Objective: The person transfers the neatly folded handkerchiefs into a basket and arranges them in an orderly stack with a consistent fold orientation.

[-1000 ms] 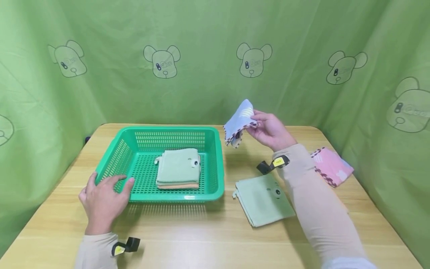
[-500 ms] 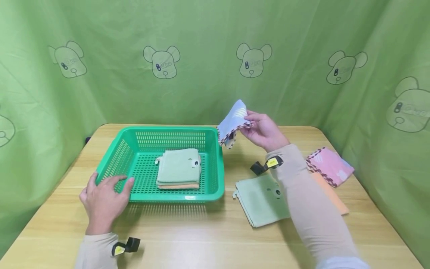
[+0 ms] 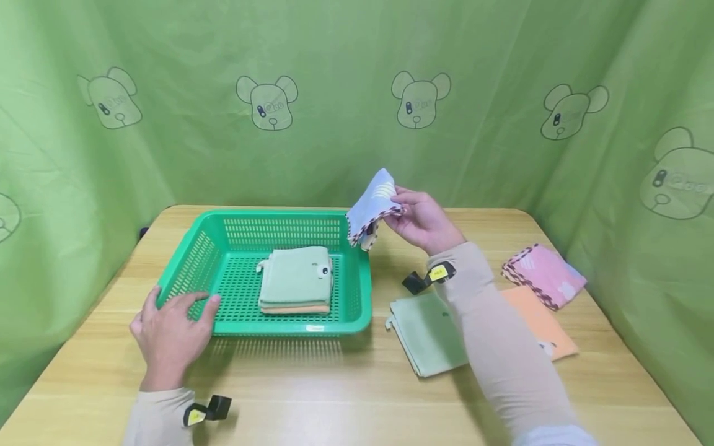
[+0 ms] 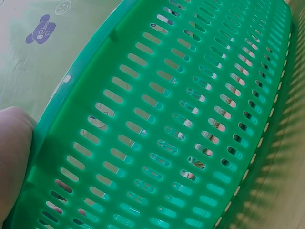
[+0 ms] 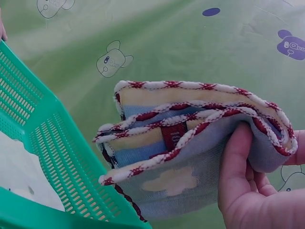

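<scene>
My right hand (image 3: 422, 223) pinches a folded blue handkerchief (image 3: 372, 199) with striped piping, holding it above the right rim of a green plastic basket (image 3: 365, 279). In the right wrist view, the handkerchief (image 5: 200, 176) hangs folded in layers between thumb and fingers, a small red label inside. At the basket's front-left corner, my left hand (image 3: 170, 334) grips the rim, its thumb over the edge. The left wrist view is filled by the slotted basket wall (image 4: 90, 71), with part of the hand (image 4: 14, 148) at the left. Inside the basket lies a folded light green towel (image 3: 295, 275) on an orange one (image 3: 304, 309).
Right of the basket, another folded green towel (image 3: 424, 337) lies on the wooden table (image 3: 312, 396), partly under my right forearm. Beside it are an orange towel (image 3: 538, 319) and a folded pink handkerchief (image 3: 549, 275). A green curtain (image 3: 346, 148) surrounds the table.
My right hand has carried the blue handkerchief leftward, from beside the basket to over its right rim. More of the orange towel shows as the forearm shifts. My left hand stays in place.
</scene>
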Tool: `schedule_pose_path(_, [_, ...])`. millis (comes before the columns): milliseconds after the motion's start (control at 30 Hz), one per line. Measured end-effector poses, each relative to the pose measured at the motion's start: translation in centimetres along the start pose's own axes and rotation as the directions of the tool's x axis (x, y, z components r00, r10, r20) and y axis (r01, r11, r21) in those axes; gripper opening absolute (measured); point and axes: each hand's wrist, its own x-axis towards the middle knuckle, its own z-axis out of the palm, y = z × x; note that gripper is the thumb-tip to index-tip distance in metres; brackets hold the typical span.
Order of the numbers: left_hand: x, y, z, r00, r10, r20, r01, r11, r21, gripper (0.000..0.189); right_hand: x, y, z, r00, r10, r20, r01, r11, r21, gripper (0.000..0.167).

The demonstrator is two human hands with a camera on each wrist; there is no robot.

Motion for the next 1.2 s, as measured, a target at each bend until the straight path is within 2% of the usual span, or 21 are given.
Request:
schedule_pose_path(367, [-0.1, 0.1, 0.0, 1.0, 0.001, 0.007, -0.001, 1.0, 0.001, 0.052, 0.4, 1.0, 0.7, 1.0, 0.019, 0.002, -0.019, 1.0, 0.017, 0.069])
schedule_pose_path(900, [-0.1, 0.0, 0.0, 1.0, 0.002, 0.005, -0.002, 1.0, 0.0, 0.051, 1.7, 3.0, 1.3, 0.998, 0.04, 0.05, -0.042, 0.998, 0.056, 0.069])
schedule_pose_path(1200, [-0.1, -0.1, 0.0, 1.0, 0.013, -0.009, -0.013, 1.0, -0.002, 0.051, 2.2, 4.0, 1.7, 0.998, 0.054, 0.016, -0.055, 0.997, 0.055, 0.061])
